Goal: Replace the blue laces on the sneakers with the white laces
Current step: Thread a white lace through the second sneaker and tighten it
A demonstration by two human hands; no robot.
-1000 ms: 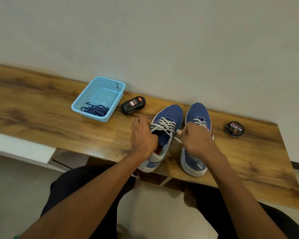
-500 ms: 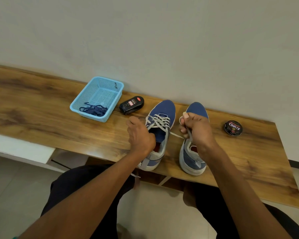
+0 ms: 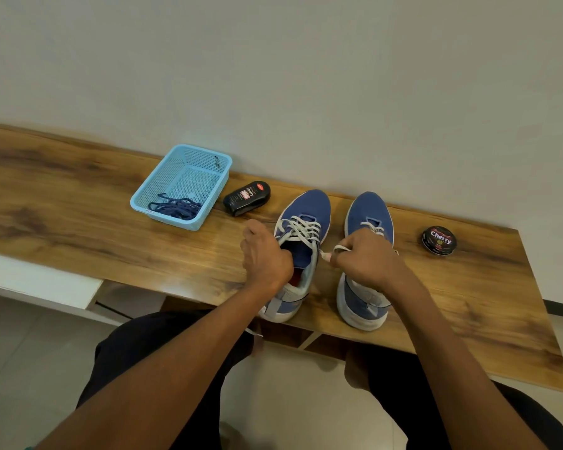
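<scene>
While my left hand [image 3: 267, 254] gripped the left sneaker [image 3: 298, 251], my nearer right hand [image 3: 366, 261] pinched the white lace [image 3: 340, 249] stretched sideways between them.

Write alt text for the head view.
Two hands lace a blue sneaker with a white lace: left hand grips its collar, right hand pinches the lace end. Blue laces lie in a basket.

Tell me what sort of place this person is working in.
Probably a home shoe-care spot, perhaps an entryway. A long wooden bench stands against a plain wall over a tiled floor, with two blue sneakers on it, plus a shoe polish tin and a black polish bottle.
</scene>
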